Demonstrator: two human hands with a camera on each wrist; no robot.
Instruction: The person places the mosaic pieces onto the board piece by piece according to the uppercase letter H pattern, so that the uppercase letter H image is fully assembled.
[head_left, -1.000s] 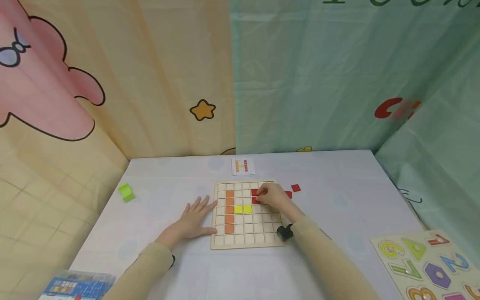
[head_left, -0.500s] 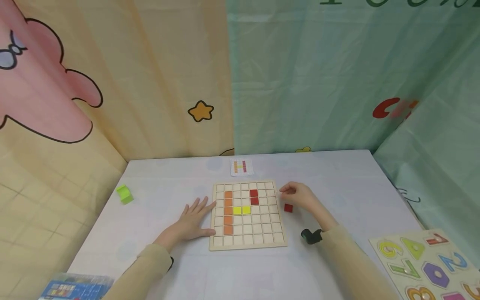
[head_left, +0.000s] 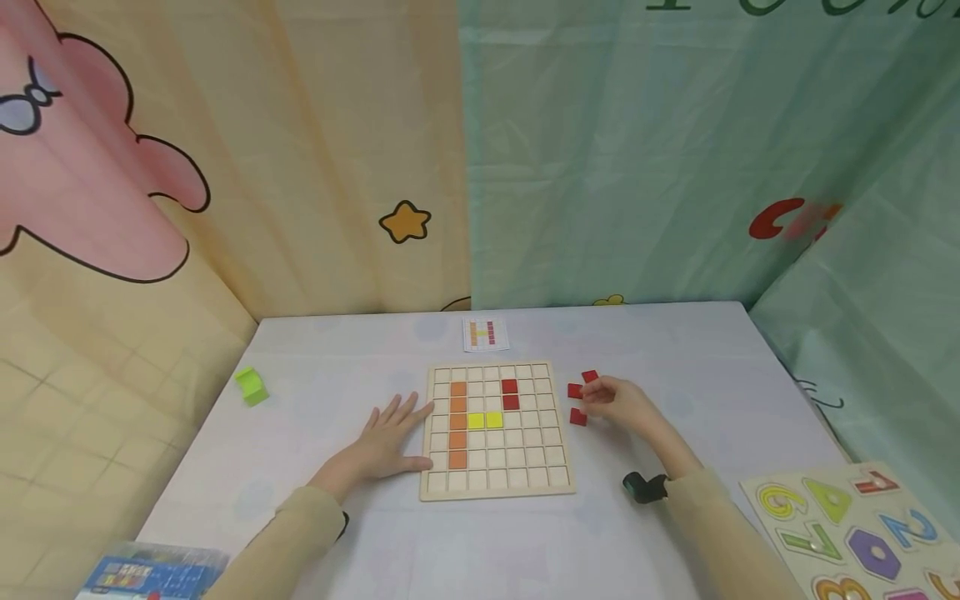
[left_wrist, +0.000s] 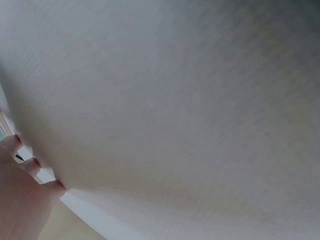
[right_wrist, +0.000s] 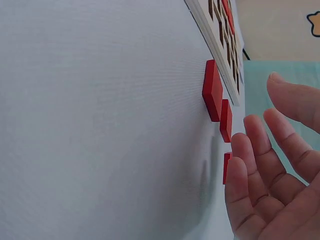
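My left hand (head_left: 382,442) lies with spread fingers on the table, thumb and fingertips touching the left edge of a wooden grid board (head_left: 517,479). Set in the board are a column of several orange tiles (head_left: 458,421), two yellow tiles (head_left: 484,421) and two red tiles (head_left: 510,394). Right of the board, my right hand (head_left: 618,404) hovers beside three loose red tiles (head_left: 577,417). From the right wrist view, the fingers of that hand (right_wrist: 280,175) are loosely bent, thumb apart, with nothing between them. Pale cloth fills most of the left wrist view.
A small pattern card (head_left: 486,334) lies behind the board. A green block (head_left: 252,386) sits at the far left. A blue box (head_left: 153,573) occupies the near left corner, and a number-and-shape puzzle board (head_left: 832,533) the near right. Curtains hang behind the table.
My right hand has withdrawn from the red tiles in the board and moved right, to the loose red tiles. My left hand has stayed at the board's edge.
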